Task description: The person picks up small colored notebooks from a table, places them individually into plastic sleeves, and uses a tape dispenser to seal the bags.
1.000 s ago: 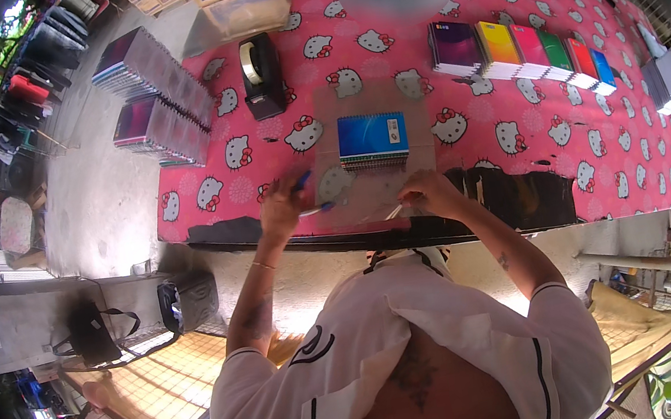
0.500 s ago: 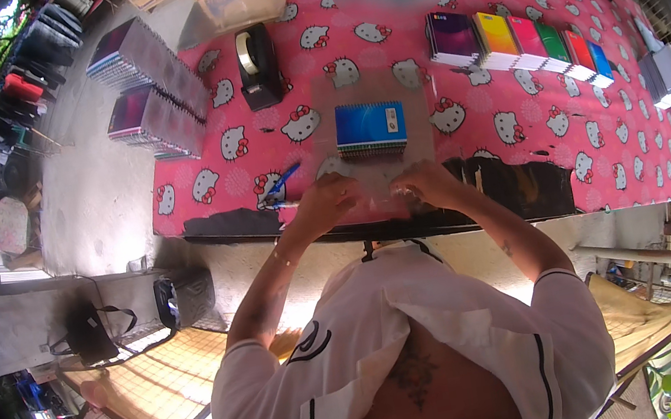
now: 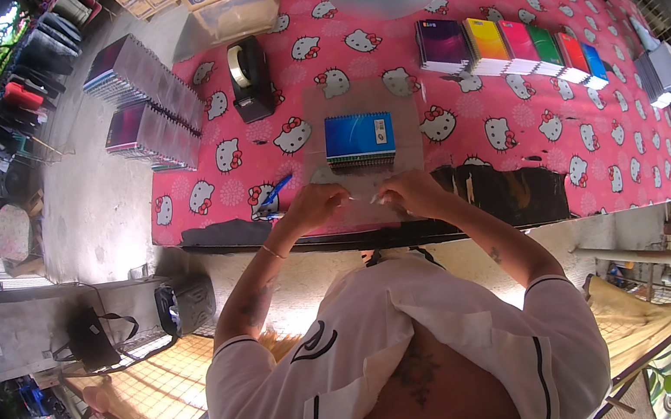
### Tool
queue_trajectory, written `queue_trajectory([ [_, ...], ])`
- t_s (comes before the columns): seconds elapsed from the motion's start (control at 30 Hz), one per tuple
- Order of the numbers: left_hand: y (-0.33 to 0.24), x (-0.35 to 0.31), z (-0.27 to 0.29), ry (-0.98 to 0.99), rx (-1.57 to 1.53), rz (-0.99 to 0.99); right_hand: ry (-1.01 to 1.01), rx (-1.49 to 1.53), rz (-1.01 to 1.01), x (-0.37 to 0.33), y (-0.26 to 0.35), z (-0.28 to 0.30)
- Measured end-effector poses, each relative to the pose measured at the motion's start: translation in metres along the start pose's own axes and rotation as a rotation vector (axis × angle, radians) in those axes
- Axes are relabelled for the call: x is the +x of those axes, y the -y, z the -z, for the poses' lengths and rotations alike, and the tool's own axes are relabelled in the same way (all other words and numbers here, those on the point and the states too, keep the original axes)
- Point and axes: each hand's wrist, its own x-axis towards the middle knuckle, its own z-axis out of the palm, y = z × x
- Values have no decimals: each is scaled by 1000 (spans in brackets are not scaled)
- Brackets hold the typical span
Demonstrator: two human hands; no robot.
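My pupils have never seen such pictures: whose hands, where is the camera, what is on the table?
No machine here: these are a person's bare hands, seen by a wide camera worn on the head, so straight edges bend. The left hand and right hand nearly meet by the front edge of the pink table; anything held is too small to tell. Beyond them lies a blue-topped notebook stack. A blue pen and black tape dispenser are leftward, a row of coloured notebooks rightward.

Pink-covered table (image 3: pixel 466 149) carries notebooks (image 3: pixel 486 42), pen (image 3: pixel 278 188), tape dispenser (image 3: pixel 254 95).
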Motion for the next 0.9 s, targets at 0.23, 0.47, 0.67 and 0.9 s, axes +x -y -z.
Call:
queue_trajectory([
  [0.23, -11, 2, 6, 11, -42, 8, 2, -13, -27, 2, 9, 7],
  [0.47, 7, -3, 40, 162, -43, 182, -90, 46, -119, -5, 9, 6],
  [0.67, 6, -9, 35, 183, -61, 132, -185, -177, -8, -13, 13, -13],
  [0.9, -9, 31, 69, -263, 33, -30, -342, -347, -71, 6, 24, 17],
])
